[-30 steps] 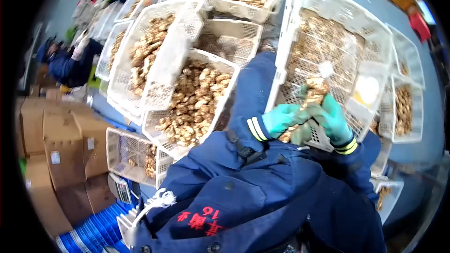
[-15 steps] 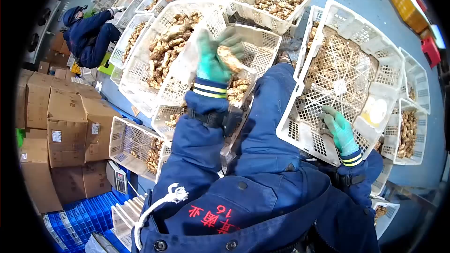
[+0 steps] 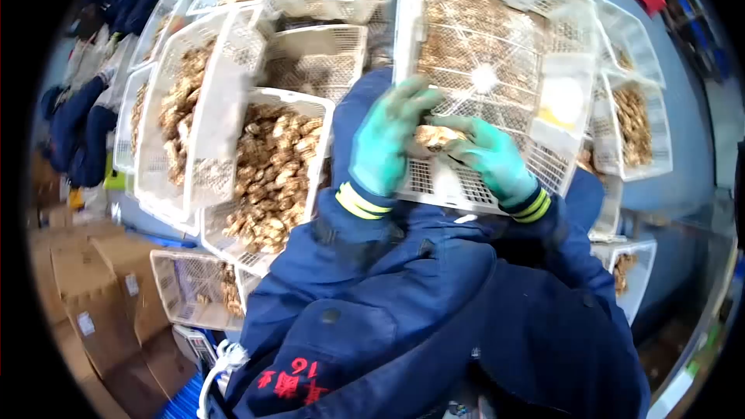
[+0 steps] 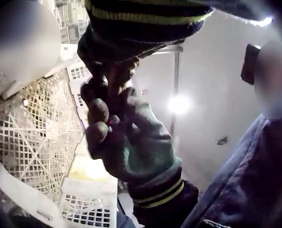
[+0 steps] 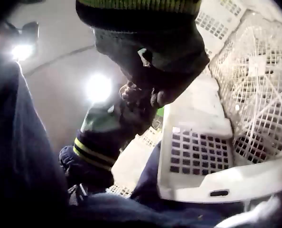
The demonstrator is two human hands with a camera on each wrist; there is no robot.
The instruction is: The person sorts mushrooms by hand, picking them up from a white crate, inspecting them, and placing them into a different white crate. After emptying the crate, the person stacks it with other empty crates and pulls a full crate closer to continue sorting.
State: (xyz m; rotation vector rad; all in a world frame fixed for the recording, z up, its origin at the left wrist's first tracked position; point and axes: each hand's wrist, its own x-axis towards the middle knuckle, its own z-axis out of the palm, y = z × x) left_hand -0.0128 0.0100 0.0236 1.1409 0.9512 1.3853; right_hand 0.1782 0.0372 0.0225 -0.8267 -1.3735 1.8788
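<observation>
Presently: one knobbly brown piece (image 3: 438, 137), situated between two gloved hands above the near end of a white lattice crate (image 3: 576, 27); right hand (image 3: 497, 159), gripping the piece; left hand (image 3: 388, 138), close beside it, its grip too blurred to tell. Chief hazard: a drop into the crate, should the right fingers lose purchase on the uneven surface without support from the left. Lesser hazard: a snapped knob, from squeezing or twisting too hard.
</observation>
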